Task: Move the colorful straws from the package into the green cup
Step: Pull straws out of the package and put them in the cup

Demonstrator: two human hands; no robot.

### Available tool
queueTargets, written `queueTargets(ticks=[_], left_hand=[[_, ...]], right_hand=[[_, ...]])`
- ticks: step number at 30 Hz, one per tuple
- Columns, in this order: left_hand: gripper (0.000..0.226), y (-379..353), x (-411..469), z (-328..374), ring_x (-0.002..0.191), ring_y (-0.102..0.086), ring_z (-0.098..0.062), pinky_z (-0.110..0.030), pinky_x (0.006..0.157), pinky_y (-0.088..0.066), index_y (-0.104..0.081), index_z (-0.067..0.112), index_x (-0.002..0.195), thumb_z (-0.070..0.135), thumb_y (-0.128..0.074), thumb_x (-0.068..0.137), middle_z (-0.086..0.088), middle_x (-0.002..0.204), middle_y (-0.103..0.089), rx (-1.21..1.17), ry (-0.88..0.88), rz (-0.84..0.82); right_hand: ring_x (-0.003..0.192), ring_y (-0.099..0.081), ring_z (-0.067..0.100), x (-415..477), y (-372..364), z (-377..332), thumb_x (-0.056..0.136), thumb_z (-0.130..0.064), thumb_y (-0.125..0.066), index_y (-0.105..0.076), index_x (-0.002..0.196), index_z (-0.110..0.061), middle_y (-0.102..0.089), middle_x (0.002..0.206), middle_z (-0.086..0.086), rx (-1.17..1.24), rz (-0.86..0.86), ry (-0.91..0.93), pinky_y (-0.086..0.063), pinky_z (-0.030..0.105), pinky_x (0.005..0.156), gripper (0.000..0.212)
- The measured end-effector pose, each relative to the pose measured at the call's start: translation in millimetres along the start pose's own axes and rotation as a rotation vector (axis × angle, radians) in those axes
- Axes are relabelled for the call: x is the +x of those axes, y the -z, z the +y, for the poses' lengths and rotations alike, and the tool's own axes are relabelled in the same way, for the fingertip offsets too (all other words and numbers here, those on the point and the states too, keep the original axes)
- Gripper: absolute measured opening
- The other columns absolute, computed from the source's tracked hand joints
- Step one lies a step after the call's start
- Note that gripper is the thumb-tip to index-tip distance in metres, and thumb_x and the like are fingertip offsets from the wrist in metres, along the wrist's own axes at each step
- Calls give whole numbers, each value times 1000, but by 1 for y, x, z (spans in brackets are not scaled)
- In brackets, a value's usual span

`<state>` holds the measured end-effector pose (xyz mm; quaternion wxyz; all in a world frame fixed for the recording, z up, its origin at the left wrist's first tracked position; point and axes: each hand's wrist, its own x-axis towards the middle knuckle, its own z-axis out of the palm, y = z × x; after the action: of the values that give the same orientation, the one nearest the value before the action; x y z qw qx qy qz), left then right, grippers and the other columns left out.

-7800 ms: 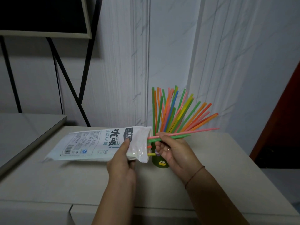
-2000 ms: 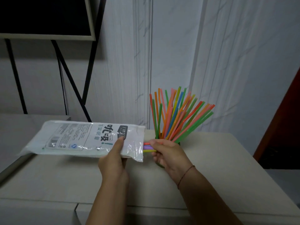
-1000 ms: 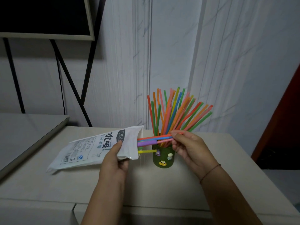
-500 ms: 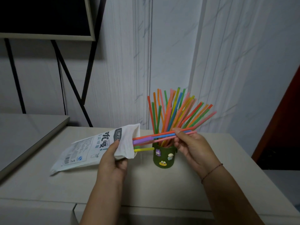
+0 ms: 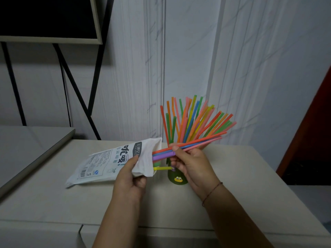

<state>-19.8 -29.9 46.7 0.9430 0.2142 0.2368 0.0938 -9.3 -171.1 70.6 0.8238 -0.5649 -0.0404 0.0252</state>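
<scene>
My left hand [image 5: 131,178] grips the open end of the white straw package [image 5: 111,161], which lies tilted on the table. My right hand [image 5: 189,163] pinches a few straws [image 5: 200,142], red, blue and pink, partly drawn out of the bag and pointing right. Purple, green and yellow straw ends [image 5: 162,156] stick out of the bag's mouth. The green cup [image 5: 176,179], with a frog sticker, stands behind my right hand, mostly hidden. A fan of many colorful straws [image 5: 191,120] rises from it.
The pale table [image 5: 53,199] runs to a front edge near the bottom of the view. A lower grey surface [image 5: 26,147] sits at left. A black stand with a dark framed panel [image 5: 48,18] and the white wall are behind. A red-brown panel [image 5: 315,133] is at right.
Over the last second my right hand has drawn the pinched straws farther out of the bag, then slid back along them toward the bag's mouth. The bag has tilted lower at its far end.
</scene>
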Motion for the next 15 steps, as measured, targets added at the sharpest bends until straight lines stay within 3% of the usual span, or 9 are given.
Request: queueTargets(ticks=[4,6,11,15], left_hand=[[49,1,2,3,79,-65,-17,-37,54,-57,-54,8,135,1,-62,87,-9,124,-65,-6,-9,18],[49,2,3,4,78,-65,-17,-37,56,-57,-54,8,135,0,-62,87,-9,127,-64,-2,-17,31],[45,3,3,-2,78,-66,-17,-32,50,-58,-57,9,128,0,-64,85,-5,93,-68,81,-12,28],[41,2,3,-5,78,-66,-16,-33,51,-58,-59,11,122,-2,-66,83,-5,92,-68,109,-4,35]], right_hand=[[49,-59,6,4,13,-6,87,-14,-61,-66,86,-6,-64,54,-1,-10,86,48,-52,18,53,9],[46,-58,6,7,21,-8,87,-13,-61,-66,85,-6,-63,51,-1,-9,120,61,-52,17,51,9],[44,-58,7,9,23,-6,89,-13,-59,-65,83,-6,-64,51,0,-46,127,46,-52,18,48,11],[59,-63,15,10,14,1,89,-13,-58,-64,91,-5,-66,65,6,-11,80,5,-57,27,56,10]])
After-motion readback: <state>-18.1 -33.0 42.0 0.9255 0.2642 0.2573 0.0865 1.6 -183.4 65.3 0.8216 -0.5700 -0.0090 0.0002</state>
